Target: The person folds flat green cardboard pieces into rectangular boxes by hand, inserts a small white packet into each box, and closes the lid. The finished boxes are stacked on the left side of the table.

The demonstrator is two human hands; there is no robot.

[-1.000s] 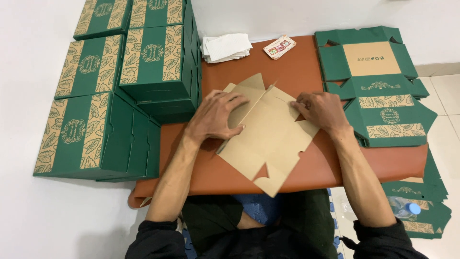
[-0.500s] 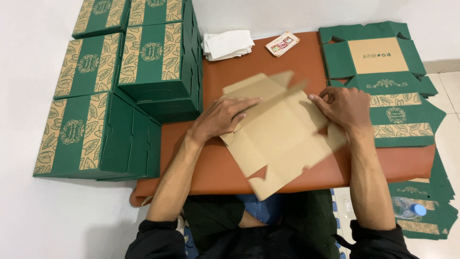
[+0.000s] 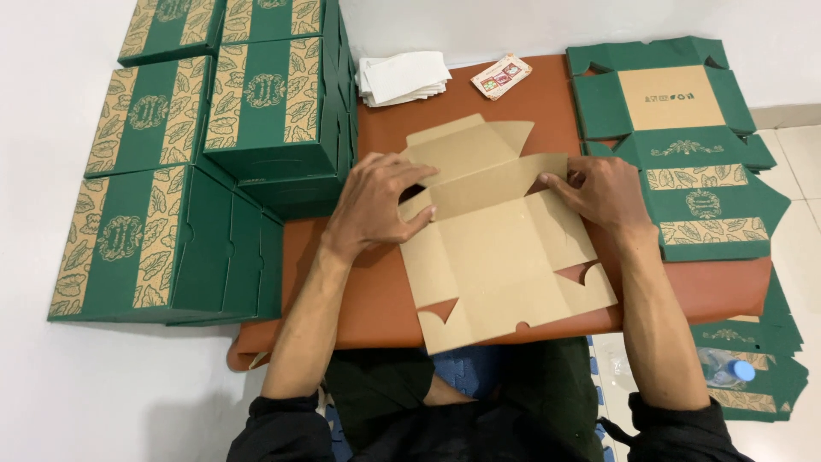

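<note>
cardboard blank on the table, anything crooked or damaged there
No damage shows. The cardboard blank lies skewed on the brown table, its near edge overhanging the front. The left hand and right hand press a raised fold.

Bright, even, diffuse light from overhead fills the sharp, well-exposed view, laying only soft, short shadows under the flat brown cardboard box blank (image 3: 500, 257) on the reddish-brown leather worktop (image 3: 376, 299) and beside the stacked green leaf-patterned boxes (image 3: 171, 244), with no glare, little blur, and mild wide-angle bending at the edges.
</note>
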